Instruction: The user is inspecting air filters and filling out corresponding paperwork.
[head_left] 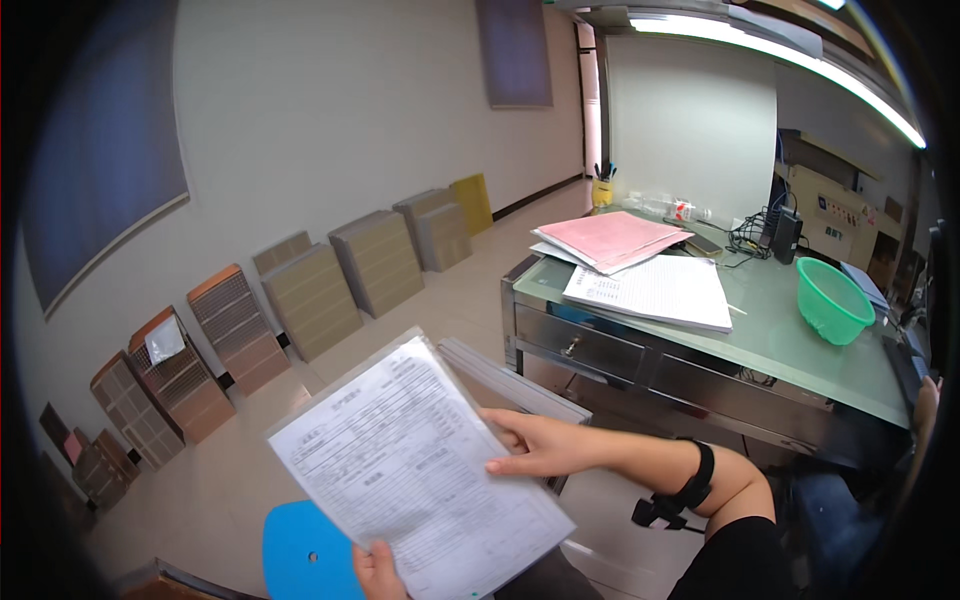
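Observation:
A printed form in a clear plastic sleeve [400, 460] is held tilted in front of me, covered in rows and boxes. My left hand [378, 572] pinches its lower left edge, thumb on top and the other fingers hidden beneath. On the sheet's right edge, my right hand [535, 442] grips with the thumb lying over the front and the fingers partly behind. A black strap [690, 482] with a small device goes round my right forearm. Below the sleeve, a blue stool seat [300, 545] with a hole shows in part.
To the right stands a glass-topped metal desk [770, 330] bearing a paper stack [665, 292], pink folders [615, 238], a green basket [835, 305], cables and a pen cup [602, 190]. Stacked panels [378, 262] lean along the left wall. Another person's hand [928, 400] shows at the far right.

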